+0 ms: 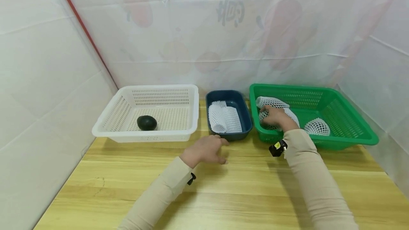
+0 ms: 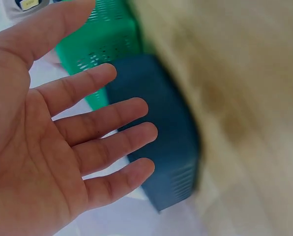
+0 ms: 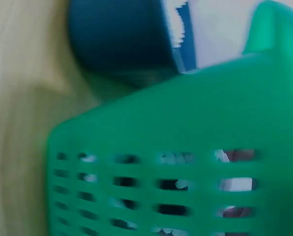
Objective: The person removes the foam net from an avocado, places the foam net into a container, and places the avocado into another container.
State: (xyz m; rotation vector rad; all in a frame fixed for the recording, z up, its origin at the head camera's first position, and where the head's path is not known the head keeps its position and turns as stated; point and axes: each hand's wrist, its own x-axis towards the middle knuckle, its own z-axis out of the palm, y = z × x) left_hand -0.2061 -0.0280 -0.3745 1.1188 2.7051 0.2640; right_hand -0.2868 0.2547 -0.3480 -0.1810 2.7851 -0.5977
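Observation:
My right hand reaches down into the green basket, touching a fruit in a white foam net near the left wall. Its fingertips are partly hidden, and in the right wrist view the basket wall covers the hand, so its grip is unclear. More white foam netting lies behind that hand, and another net-wrapped fruit sits to its right. My left hand hovers over the table just in front of the dark blue bin, palm empty, fingers spread and nearly straight.
White foam net sleeves lie inside the blue bin, between the two baskets. At the left, a white basket holds one dark oval fruit, like an avocado. Sheeting hangs behind the wooden table.

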